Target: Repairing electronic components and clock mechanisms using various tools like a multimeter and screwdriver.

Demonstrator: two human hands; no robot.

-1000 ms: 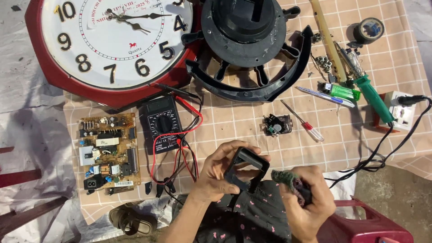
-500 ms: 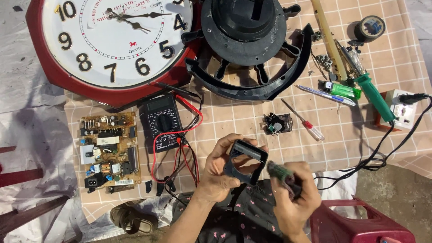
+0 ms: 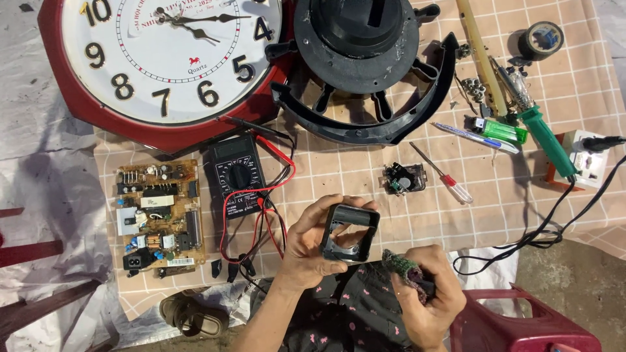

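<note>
We see left hand (image 3: 306, 251) gripping square black casing (image 3: 350, 233) above lap, near desk edge; right hand (image 3: 427, 293) clenched round dark rag (image 3: 401, 266) just beside it; risk as we judge: casing slips off fingertips, drops among red probe leads (image 3: 274, 189); rag fibres could catch inner metal contacts.

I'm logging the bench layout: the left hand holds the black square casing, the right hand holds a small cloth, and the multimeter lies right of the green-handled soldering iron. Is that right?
Not quite. In the head view the multimeter lies well to the left of the green-handled soldering iron, beside the circuit board. The rest stands: the left hand holds the black square casing, and the right hand holds a small cloth.
</note>
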